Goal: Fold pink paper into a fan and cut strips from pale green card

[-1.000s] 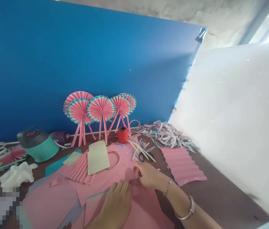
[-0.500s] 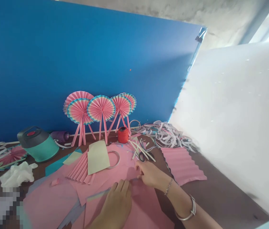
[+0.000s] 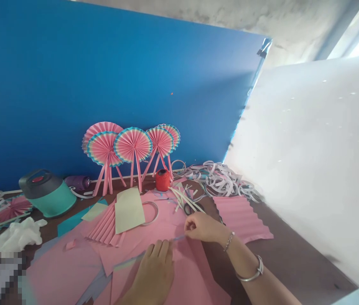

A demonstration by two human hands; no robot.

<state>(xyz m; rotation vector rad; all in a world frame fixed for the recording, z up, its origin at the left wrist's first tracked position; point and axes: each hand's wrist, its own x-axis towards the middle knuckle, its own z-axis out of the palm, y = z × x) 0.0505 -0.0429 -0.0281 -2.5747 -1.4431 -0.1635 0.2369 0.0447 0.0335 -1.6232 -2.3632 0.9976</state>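
My left hand lies flat on a pink paper sheet, its fingers stretched out together. Along the sheet's far edge run a blue and a yellow band, partly covered by that hand. My right hand, with a bracelet and a bangle on the arm, is curled closed just beyond the sheet's far right side. Whatever its fingertips pinch, if anything, is hidden. A thin bluish strip shows between the two hands. Close behind the right hand are scissors and several pale paper strips.
Pink paper fans on stick legs lean against the blue board. A red spool, a tape roll, pleated pink paper, a green jug, crumpled white plastic and a heap of paper strips lie around.
My right hand has shifted slightly right and its fingers have curled in more. My left hand stays pressed on the pink sheet. The whole view has moved slightly.
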